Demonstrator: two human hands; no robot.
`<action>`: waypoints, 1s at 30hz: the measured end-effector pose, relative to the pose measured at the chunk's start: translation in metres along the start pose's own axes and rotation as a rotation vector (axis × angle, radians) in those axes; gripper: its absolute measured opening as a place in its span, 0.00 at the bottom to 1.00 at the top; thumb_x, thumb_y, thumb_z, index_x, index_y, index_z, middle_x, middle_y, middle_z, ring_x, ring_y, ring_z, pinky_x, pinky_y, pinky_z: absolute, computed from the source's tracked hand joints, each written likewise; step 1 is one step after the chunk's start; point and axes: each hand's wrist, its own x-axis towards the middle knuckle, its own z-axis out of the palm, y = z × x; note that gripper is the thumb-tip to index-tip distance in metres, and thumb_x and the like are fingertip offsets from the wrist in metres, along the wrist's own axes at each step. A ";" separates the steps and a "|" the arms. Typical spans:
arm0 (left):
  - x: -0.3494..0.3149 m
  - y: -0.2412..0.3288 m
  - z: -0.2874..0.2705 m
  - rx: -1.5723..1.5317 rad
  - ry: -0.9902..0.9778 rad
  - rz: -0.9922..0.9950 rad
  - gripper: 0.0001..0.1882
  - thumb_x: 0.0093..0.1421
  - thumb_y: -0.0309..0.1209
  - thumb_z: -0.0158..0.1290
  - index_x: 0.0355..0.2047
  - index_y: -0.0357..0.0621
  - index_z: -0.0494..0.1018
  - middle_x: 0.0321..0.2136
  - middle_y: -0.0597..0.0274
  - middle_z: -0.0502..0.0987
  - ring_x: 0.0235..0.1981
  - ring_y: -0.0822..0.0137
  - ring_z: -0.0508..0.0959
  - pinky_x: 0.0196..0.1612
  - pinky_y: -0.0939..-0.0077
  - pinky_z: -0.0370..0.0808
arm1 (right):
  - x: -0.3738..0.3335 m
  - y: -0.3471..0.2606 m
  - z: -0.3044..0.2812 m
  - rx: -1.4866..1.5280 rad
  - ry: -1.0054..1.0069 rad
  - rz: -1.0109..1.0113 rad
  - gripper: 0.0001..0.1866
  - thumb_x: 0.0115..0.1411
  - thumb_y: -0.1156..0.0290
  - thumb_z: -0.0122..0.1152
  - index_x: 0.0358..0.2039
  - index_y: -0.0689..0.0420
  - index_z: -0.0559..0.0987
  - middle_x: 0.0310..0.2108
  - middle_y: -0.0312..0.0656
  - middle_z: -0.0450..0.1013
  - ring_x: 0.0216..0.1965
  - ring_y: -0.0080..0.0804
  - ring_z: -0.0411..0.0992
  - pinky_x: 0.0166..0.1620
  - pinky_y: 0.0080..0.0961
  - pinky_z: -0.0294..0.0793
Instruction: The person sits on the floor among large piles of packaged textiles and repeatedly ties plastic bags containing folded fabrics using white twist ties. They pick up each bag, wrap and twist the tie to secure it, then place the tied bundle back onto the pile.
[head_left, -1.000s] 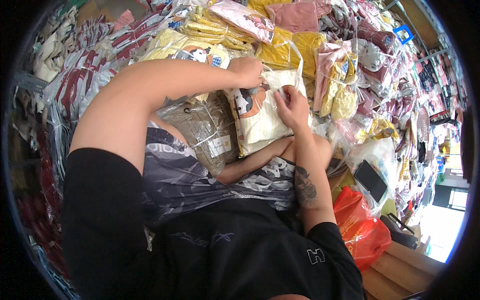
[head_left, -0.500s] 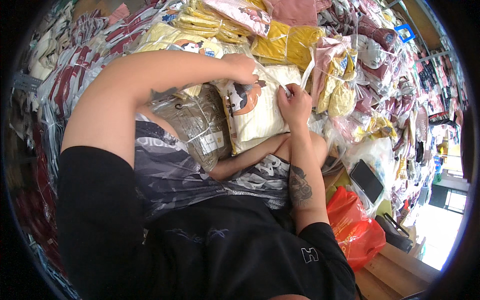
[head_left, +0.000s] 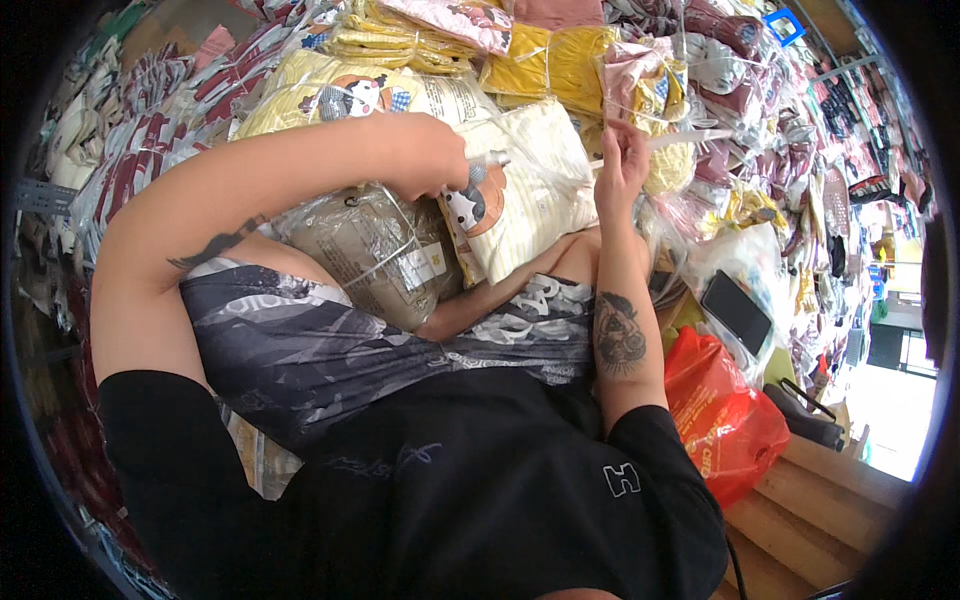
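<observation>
A pale yellow striped garment pack (head_left: 530,200) with a cartoon print lies in front of me against my legs. My left hand (head_left: 430,160) is closed in a fist at its left side, next to the print; what the fingers hold is hidden. At the pack's right, my right hand (head_left: 622,165) is closed on a white plastic strip (head_left: 690,138). One end of this strip sticks out to the right, and a paler stretch runs left over the pack. Below my left forearm sits a brown-grey garment pack (head_left: 365,255) in clear plastic, tied with white string.
Bundled yellow garments (head_left: 550,65) and another printed pack (head_left: 350,95) lie beyond my hands. Piled maroon and white garments (head_left: 130,190) stand on the left. A phone (head_left: 737,311), a red plastic bag (head_left: 720,415) and wooden boards (head_left: 810,510) are at my right.
My left hand has drawn back to the left and lower. My right hand has moved right, away from the pack's top, and the strip's loose end now points right. The view has shifted slightly.
</observation>
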 end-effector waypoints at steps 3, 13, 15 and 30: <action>0.006 0.035 0.007 0.394 0.107 0.264 0.05 0.52 0.32 0.62 0.22 0.48 0.84 0.25 0.58 0.84 0.34 0.55 0.87 0.31 0.58 0.83 | -0.005 -0.011 0.013 0.160 -0.139 0.060 0.08 0.69 0.74 0.63 0.47 0.62 0.81 0.32 0.30 0.71 0.34 0.16 0.67 0.38 0.18 0.66; 0.023 0.052 -0.010 0.343 0.430 0.247 0.03 0.50 0.34 0.63 0.23 0.54 0.85 0.26 0.59 0.85 0.31 0.57 0.88 0.29 0.58 0.83 | -0.018 -0.061 0.057 -0.195 -0.604 -0.195 0.20 0.60 0.73 0.65 0.53 0.61 0.81 0.29 0.40 0.68 0.35 0.34 0.68 0.43 0.30 0.70; 0.025 0.040 -0.008 0.156 0.434 0.200 0.01 0.51 0.33 0.63 0.25 0.55 0.84 0.27 0.62 0.85 0.31 0.56 0.87 0.31 0.56 0.83 | -0.025 -0.052 0.058 -0.262 -0.617 -0.189 0.26 0.51 0.65 0.73 0.52 0.59 0.81 0.36 0.47 0.74 0.39 0.45 0.72 0.47 0.37 0.72; 0.079 -0.019 -0.030 -0.067 0.800 0.267 0.36 0.62 0.41 0.65 0.69 0.46 0.68 0.32 0.46 0.84 0.33 0.40 0.84 0.39 0.50 0.80 | -0.013 -0.076 0.017 -0.313 -0.895 0.000 0.12 0.74 0.70 0.61 0.54 0.58 0.78 0.46 0.39 0.76 0.50 0.31 0.75 0.54 0.32 0.75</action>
